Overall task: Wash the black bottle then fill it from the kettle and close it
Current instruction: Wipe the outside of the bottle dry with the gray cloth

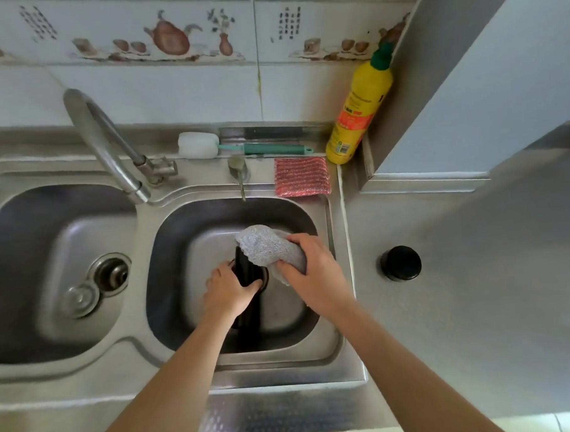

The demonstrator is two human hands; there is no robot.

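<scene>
Grey cloth (270,249) is clenched in my right hand (315,273) against the black bottle (245,266). My left hand (228,290) grips the bottle, steadying it over the sink (167,253), frame centre. Its cap (400,263) waits on the table, right.

Black bottle (245,269): dark, slim, smooth-sided body, held over the right-hand sink basin (167,253), above the drain. Lies tilted, upper end away from the person, lower end toward the near wall of the basin. Left hand (229,290) wrapped around its middle, fingers closed on the body. Upper end covered by a grey cloth (268,246), which the right hand (312,267) presses onto it; mouth not visible.

Black lid (400,263): round, dark, resting flat on the bench to the right of the sink, well apart from the bottle.
</scene>
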